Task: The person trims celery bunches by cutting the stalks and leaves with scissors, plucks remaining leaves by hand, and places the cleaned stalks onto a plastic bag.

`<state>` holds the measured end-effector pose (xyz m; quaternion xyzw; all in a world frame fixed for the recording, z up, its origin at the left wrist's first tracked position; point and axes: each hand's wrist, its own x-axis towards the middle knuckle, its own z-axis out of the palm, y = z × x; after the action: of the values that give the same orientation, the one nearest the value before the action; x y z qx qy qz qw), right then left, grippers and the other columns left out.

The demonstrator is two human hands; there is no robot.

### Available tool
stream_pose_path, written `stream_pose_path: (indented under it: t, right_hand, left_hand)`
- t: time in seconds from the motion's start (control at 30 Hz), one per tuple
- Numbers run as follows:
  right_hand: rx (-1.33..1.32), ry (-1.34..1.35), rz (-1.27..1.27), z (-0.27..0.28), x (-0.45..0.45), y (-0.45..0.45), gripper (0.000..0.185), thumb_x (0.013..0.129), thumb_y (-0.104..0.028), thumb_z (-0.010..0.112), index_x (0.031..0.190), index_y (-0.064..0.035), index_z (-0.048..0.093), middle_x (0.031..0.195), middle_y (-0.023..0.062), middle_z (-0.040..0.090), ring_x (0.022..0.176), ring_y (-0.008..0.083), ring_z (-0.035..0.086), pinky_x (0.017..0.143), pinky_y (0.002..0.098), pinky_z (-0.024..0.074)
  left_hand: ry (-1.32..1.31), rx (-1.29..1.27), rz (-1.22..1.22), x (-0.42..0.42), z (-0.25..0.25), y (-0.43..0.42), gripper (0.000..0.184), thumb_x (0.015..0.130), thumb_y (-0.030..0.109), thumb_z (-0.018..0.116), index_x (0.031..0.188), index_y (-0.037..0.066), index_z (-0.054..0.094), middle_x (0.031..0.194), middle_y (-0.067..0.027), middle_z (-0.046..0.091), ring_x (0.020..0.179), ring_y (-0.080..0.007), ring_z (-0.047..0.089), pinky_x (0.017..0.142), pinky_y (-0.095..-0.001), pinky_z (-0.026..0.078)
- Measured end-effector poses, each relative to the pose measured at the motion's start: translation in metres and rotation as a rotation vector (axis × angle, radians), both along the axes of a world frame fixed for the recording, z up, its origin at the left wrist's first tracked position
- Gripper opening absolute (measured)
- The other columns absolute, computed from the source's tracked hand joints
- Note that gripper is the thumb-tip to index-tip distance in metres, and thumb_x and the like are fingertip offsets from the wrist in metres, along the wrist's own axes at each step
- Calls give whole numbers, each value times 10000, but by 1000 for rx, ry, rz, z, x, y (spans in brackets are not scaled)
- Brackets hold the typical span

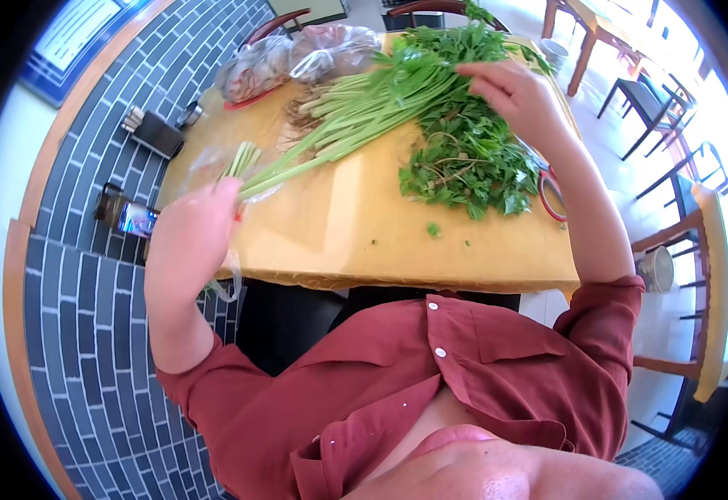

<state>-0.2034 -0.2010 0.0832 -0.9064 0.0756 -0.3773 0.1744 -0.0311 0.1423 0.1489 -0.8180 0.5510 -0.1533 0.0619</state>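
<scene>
My left hand (pixel 197 229) is closed around the lower ends of long pale-green celery stalks (pixel 297 167) at the table's left side. These stalks slant up and right toward a larger celery bunch (pixel 381 96) with leafy tops. My right hand (pixel 510 93) is over the leafy end, fingers bent and apart, its fingertips touching the leaves. No stalk shows clearly between those fingers. Below it lies a heap of loose green leaves (pixel 464 167). Short cut stalks (pixel 243 158) rest on a clear plastic bag beside my left hand.
The table (pixel 339 242) has a yellow cover. Filled clear plastic bags (pixel 297 62) stand at its far left. Red-handled scissors (pixel 552 196) lie at the right edge, partly under leaves. A phone (pixel 137 219) and a dark holder (pixel 154 133) are by the brick wall. Chairs (pixel 652 104) stand to the right.
</scene>
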Motion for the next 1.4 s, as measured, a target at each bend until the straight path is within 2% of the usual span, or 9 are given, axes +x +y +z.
stream_pose_path:
  t: [0.03,0.1,0.3,0.43,0.53,0.57,0.77,0.97,1.4]
  right_hand:
    - [-41,80,38,-12,1,-12,227,845,-239,601,1022,-111,661,936,85,653,910,258,588,812,356,478]
    - [-274,-21,84,-26,7,-18,208,830,-210,623,1009,-111,659,946,66,646,923,255,571,834,355,470]
    - [-355,-176,258,-17,18,17,245,770,-84,659,1013,-100,633,978,39,593,945,244,552,846,348,459]
    - [-551,-171,235,-17,40,32,320,725,-79,650,1041,-123,617,1017,23,580,990,218,528,876,342,446]
    - [-653,-124,267,-15,49,31,266,736,-86,608,1002,-96,600,1008,21,579,979,214,529,850,342,454]
    - [-687,-119,276,-14,51,31,242,741,-87,600,982,-87,596,998,22,579,965,215,532,835,341,461]
    - [-583,230,284,-19,50,31,108,742,-97,591,800,-65,505,827,42,527,855,214,536,721,345,489]
    - [-795,47,142,-25,41,26,118,707,-98,580,779,-79,489,753,32,501,770,201,512,697,312,445]
    - [-613,-80,120,-42,36,18,105,745,-84,574,837,-67,526,790,45,517,825,220,504,760,326,435]
  left_hand:
    - [-14,1,40,2,0,4,111,828,88,529,923,36,508,764,-180,567,736,-373,569,613,-441,439]
    - [-26,-15,53,0,1,6,73,835,84,506,888,36,489,749,-172,569,730,-372,567,610,-455,431]
    - [-31,-13,57,0,-1,7,57,839,77,500,869,36,475,735,-176,560,716,-376,561,592,-457,423]
    - [-46,-23,31,-6,-2,4,49,845,77,490,869,36,478,731,-175,559,706,-369,563,585,-449,426]
    - [-15,26,60,-9,1,3,134,842,69,522,971,33,511,794,-187,582,747,-378,570,616,-448,438]
    - [-42,24,38,-10,1,3,96,846,71,499,934,34,502,771,-177,574,729,-368,571,605,-444,438]
    - [-138,53,-12,-13,1,-3,33,831,65,455,838,41,477,719,-149,555,690,-337,577,579,-423,444]
    - [-161,58,-7,-18,2,-11,14,818,58,458,820,51,470,713,-137,559,696,-323,587,579,-414,451]
    - [-174,60,9,-21,3,-14,18,817,63,465,824,50,477,721,-134,568,708,-319,594,588,-408,461]
